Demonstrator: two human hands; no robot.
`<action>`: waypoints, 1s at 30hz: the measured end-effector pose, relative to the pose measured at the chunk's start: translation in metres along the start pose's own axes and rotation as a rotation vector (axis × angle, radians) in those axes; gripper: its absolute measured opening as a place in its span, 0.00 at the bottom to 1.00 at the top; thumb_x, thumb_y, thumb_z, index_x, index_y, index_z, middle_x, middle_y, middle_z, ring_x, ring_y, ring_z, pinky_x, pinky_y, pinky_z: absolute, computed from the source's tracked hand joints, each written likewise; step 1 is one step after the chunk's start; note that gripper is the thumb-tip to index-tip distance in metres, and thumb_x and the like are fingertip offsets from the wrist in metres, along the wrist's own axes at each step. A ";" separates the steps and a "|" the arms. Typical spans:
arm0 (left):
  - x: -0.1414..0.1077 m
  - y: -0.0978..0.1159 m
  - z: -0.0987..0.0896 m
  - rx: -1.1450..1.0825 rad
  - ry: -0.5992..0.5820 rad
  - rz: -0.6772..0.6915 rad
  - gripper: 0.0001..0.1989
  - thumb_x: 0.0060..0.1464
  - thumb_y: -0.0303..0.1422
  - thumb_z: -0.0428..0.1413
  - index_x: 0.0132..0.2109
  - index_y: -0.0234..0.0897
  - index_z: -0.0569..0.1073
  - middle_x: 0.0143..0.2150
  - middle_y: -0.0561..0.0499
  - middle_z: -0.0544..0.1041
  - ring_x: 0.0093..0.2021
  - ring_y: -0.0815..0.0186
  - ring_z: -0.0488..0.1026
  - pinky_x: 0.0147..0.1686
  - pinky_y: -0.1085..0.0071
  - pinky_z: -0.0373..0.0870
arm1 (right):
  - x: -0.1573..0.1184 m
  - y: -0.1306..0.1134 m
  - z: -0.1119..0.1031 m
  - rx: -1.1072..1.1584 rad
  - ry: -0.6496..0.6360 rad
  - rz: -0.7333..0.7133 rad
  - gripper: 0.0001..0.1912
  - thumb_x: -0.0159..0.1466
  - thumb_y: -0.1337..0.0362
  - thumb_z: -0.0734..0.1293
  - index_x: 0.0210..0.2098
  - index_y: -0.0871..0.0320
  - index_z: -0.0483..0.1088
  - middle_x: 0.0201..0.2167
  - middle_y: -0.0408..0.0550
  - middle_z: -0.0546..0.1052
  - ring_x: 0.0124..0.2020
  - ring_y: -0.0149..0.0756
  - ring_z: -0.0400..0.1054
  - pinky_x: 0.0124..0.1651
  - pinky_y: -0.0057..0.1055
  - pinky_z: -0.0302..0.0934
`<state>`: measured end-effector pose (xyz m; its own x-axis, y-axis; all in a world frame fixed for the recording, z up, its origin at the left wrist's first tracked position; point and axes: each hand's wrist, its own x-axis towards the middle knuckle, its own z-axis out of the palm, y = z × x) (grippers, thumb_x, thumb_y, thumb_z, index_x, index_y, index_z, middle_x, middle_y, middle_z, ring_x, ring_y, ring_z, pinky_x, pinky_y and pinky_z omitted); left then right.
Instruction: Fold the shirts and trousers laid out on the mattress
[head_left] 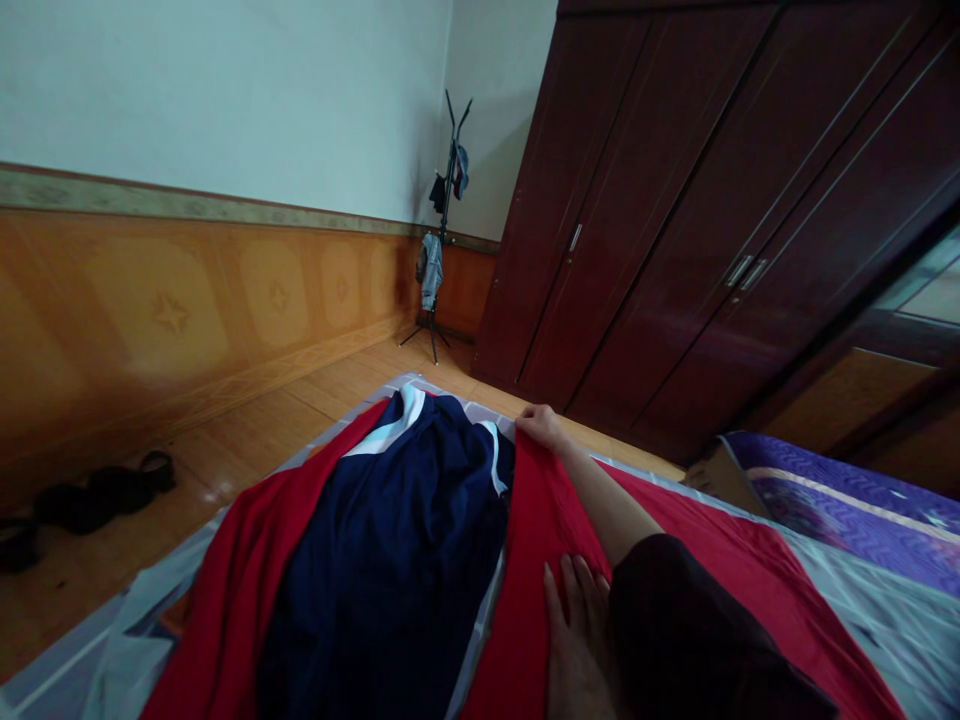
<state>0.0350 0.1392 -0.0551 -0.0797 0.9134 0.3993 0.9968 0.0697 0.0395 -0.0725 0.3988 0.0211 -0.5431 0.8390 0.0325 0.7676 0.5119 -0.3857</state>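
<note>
A red garment [534, 510] lies spread on a bed with a pale checked sheet [889, 625]. My right hand [541, 424] reaches to the far end of its strip, fingers closed on the edge of the cloth. Nearer to me, my left hand [577, 630] rests flat on the same red fabric, fingers stretched out; my dark right sleeve hides part of it. Left of both hands is a rumpled navy garment [397, 530] with white bands at its far end. More red cloth [251, 560] runs along its left side.
Dark red wardrobes [637, 200] stand beyond the bed. A coat rack [448, 200] with a cap and clothes is in the corner. Black objects [97, 495] lie on the wooden floor [255, 425] at left. Purple bedding [847, 500] is at right.
</note>
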 end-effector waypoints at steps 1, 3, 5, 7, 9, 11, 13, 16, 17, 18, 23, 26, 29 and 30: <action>0.000 -0.001 0.000 -0.001 -0.011 0.009 0.26 0.61 0.42 0.41 0.61 0.37 0.65 0.64 0.41 0.62 0.64 0.46 0.55 0.58 0.44 0.58 | -0.001 -0.002 0.002 -0.036 0.013 -0.001 0.16 0.65 0.58 0.64 0.50 0.60 0.66 0.48 0.50 0.70 0.44 0.38 0.68 0.45 0.41 0.66; -0.001 -0.002 -0.001 -0.018 -0.027 0.036 0.26 0.61 0.43 0.42 0.62 0.40 0.63 0.65 0.43 0.60 0.65 0.46 0.53 0.58 0.43 0.58 | -0.004 -0.006 0.008 -0.108 0.047 -0.010 0.16 0.66 0.58 0.63 0.49 0.59 0.67 0.48 0.50 0.70 0.45 0.38 0.68 0.46 0.41 0.65; -0.002 -0.003 -0.003 -0.043 -0.042 0.034 0.27 0.60 0.46 0.43 0.63 0.43 0.62 0.65 0.44 0.59 0.65 0.44 0.51 0.58 0.39 0.55 | -0.011 -0.008 0.012 -0.172 0.084 -0.032 0.16 0.66 0.58 0.63 0.49 0.59 0.67 0.48 0.50 0.70 0.45 0.39 0.67 0.47 0.42 0.64; -0.004 -0.003 -0.006 -0.057 -0.048 0.005 0.27 0.59 0.48 0.43 0.63 0.45 0.61 0.66 0.45 0.58 0.66 0.42 0.49 0.58 0.36 0.51 | -0.018 -0.010 0.014 -0.224 0.112 -0.066 0.16 0.66 0.58 0.63 0.49 0.59 0.67 0.48 0.50 0.70 0.46 0.39 0.67 0.48 0.43 0.64; -0.005 -0.005 -0.010 -0.071 -0.042 -0.006 0.28 0.59 0.48 0.43 0.64 0.45 0.60 0.67 0.45 0.55 0.66 0.40 0.47 0.58 0.34 0.48 | -0.022 -0.013 0.012 -0.263 0.125 -0.108 0.16 0.66 0.57 0.63 0.50 0.59 0.66 0.48 0.50 0.70 0.46 0.39 0.67 0.48 0.43 0.64; -0.005 -0.007 -0.017 -0.101 -0.041 0.004 0.29 0.59 0.49 0.43 0.64 0.43 0.59 0.68 0.44 0.54 0.65 0.39 0.48 0.57 0.33 0.49 | -0.024 -0.018 0.005 -0.290 0.120 -0.155 0.16 0.66 0.57 0.63 0.49 0.60 0.67 0.49 0.50 0.70 0.47 0.40 0.66 0.49 0.44 0.62; -0.002 -0.010 -0.025 -0.139 -0.073 -0.008 0.30 0.59 0.49 0.43 0.63 0.40 0.61 0.66 0.41 0.57 0.65 0.39 0.50 0.57 0.34 0.50 | -0.030 -0.021 -0.004 -0.304 0.117 -0.201 0.15 0.65 0.57 0.63 0.48 0.60 0.68 0.51 0.53 0.69 0.51 0.43 0.63 0.53 0.46 0.59; 0.002 -0.015 -0.038 -0.220 -0.129 -0.070 0.30 0.59 0.50 0.42 0.62 0.38 0.64 0.64 0.40 0.62 0.63 0.41 0.54 0.58 0.36 0.50 | -0.054 -0.023 -0.017 -0.293 0.139 -0.261 0.18 0.66 0.57 0.61 0.51 0.61 0.67 0.59 0.59 0.62 0.59 0.49 0.54 0.59 0.46 0.51; 0.003 -0.016 -0.040 -0.245 -0.127 -0.093 0.30 0.59 0.50 0.41 0.62 0.38 0.63 0.63 0.40 0.63 0.63 0.43 0.56 0.58 0.37 0.50 | -0.069 -0.022 -0.020 -0.282 0.139 -0.285 0.20 0.66 0.57 0.60 0.54 0.60 0.65 0.61 0.59 0.59 0.61 0.49 0.52 0.60 0.45 0.49; 0.003 -0.017 -0.042 -0.262 -0.114 -0.118 0.30 0.60 0.50 0.41 0.62 0.38 0.63 0.63 0.41 0.63 0.63 0.44 0.56 0.59 0.39 0.50 | -0.086 -0.020 -0.022 -0.271 0.130 -0.313 0.22 0.66 0.56 0.59 0.56 0.60 0.63 0.62 0.58 0.58 0.62 0.48 0.51 0.61 0.43 0.49; 0.002 -0.015 -0.042 -0.243 -0.081 -0.251 0.35 0.57 0.53 0.45 0.62 0.32 0.63 0.63 0.36 0.62 0.64 0.40 0.52 0.61 0.40 0.47 | -0.170 -0.005 -0.015 -0.151 -0.125 -0.600 0.26 0.66 0.49 0.58 0.60 0.50 0.60 0.64 0.46 0.57 0.63 0.38 0.52 0.62 0.33 0.49; 0.004 -0.016 -0.045 -0.257 -0.123 -0.256 0.36 0.55 0.55 0.47 0.61 0.32 0.65 0.63 0.36 0.63 0.64 0.37 0.51 0.61 0.39 0.45 | -0.168 0.004 -0.007 -0.117 -0.231 -0.666 0.30 0.67 0.47 0.53 0.65 0.50 0.51 0.67 0.46 0.50 0.66 0.40 0.45 0.66 0.39 0.40; 0.007 -0.020 -0.051 -0.272 -0.161 -0.227 0.38 0.54 0.57 0.45 0.62 0.33 0.63 0.65 0.35 0.59 0.65 0.38 0.48 0.61 0.38 0.43 | -0.123 0.010 -0.004 -0.205 -0.171 -0.525 0.35 0.66 0.45 0.53 0.67 0.57 0.47 0.68 0.50 0.47 0.68 0.42 0.38 0.66 0.40 0.35; 0.008 -0.022 -0.053 -0.268 -0.171 -0.221 0.38 0.54 0.57 0.45 0.62 0.34 0.62 0.65 0.36 0.58 0.65 0.38 0.47 0.61 0.38 0.42 | -0.105 0.011 -0.005 -0.215 -0.142 -0.477 0.37 0.67 0.45 0.52 0.67 0.60 0.46 0.67 0.53 0.47 0.68 0.43 0.38 0.66 0.41 0.35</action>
<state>0.0124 0.1241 -0.0039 -0.2671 0.9434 0.1966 0.9164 0.1855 0.3547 -0.0057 0.3175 0.0178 -0.8775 0.4788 0.0272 0.4689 0.8685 -0.1609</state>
